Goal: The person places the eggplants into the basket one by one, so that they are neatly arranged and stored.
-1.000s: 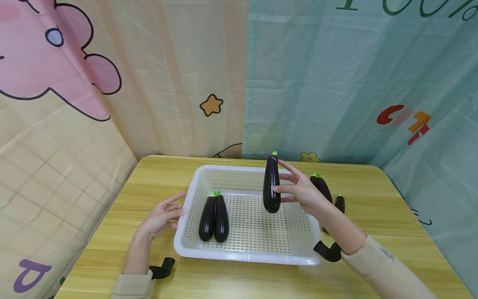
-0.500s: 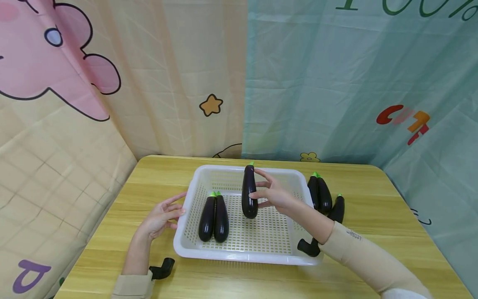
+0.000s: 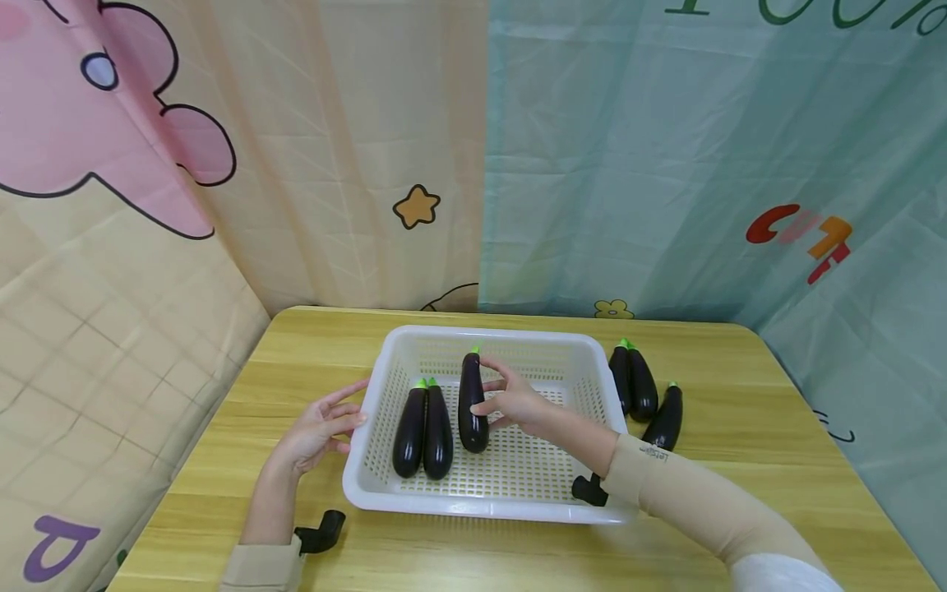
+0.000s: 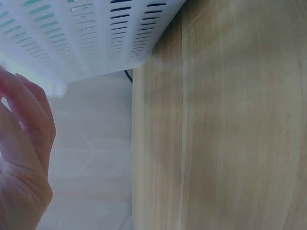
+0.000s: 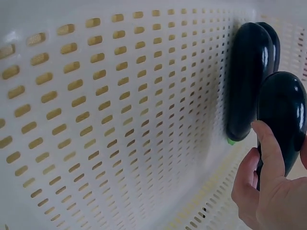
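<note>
In the head view, my right hand pinches a glossy dark purple eggplant between thumb and fingers, over the inside of a white plastic basket. The held eggplant stands out from the basket floor in the right wrist view. Two more eggplants lie side by side within the basket, left of the held one, green stems away from me. My left hand is at the basket's left rim, fingers loosely spread and fingertips right at the edge. In the left wrist view, that hand shows beside the slotted wall.
Three eggplants lie on the wooden table right of the basket, two together and one nearer me. Printed cloth curtains hang behind the table. A black mount is on each wrist.
My right hand has carried the eggplant leftward and down, from the basket's right side to near the pair within it. The left hand has stayed at the rim.
</note>
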The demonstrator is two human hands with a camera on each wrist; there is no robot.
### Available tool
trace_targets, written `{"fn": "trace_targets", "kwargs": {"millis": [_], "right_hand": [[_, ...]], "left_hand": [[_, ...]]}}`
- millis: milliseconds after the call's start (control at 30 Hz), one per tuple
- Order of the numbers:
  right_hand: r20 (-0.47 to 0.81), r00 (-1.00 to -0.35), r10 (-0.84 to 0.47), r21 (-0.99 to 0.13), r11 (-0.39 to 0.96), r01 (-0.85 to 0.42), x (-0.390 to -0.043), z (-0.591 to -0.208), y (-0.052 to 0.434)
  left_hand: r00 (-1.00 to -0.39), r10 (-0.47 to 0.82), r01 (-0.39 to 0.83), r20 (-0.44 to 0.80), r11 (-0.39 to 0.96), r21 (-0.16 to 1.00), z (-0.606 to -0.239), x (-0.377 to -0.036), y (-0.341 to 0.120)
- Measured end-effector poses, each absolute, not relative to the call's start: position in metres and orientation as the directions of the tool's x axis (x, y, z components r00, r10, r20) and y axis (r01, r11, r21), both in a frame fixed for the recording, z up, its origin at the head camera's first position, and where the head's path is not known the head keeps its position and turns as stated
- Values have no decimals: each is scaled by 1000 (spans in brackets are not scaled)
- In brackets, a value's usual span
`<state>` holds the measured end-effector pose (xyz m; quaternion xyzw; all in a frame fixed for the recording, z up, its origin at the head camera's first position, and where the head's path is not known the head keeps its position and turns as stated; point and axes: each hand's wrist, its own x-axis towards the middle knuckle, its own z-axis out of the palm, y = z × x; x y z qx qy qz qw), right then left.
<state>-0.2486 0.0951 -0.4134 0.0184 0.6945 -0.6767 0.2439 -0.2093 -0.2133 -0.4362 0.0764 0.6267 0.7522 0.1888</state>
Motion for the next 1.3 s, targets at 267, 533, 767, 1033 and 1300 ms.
{"fn": "trace_targets", "kwargs": {"millis": [267,533,767,1033,1300], "right_hand": [[-381,-865,-325,-924,105,368,-247,-422,89],[-432,-834,-343,-902,157,403,-250,-429,89],[-467,-811,-353,-884,178,431,-251,-436,90],[-506,-772,-384,-862,186,472,-251,-440,89],[-547,-734,-403,-835,207,509,-253,-443,91]], "left_hand": [[-917,381,-190,-121,-149,970,-436,-209,-213],[-919,373,-190,-124,-144,971,-436,-210,-214],[-918,377,-189,-127,-132,973,-436,-210,-213],[-921,365,-193,-134,-129,973,-437,-210,-213],[-919,376,-182,-120,-132,974,-438,-210,-214]]}}
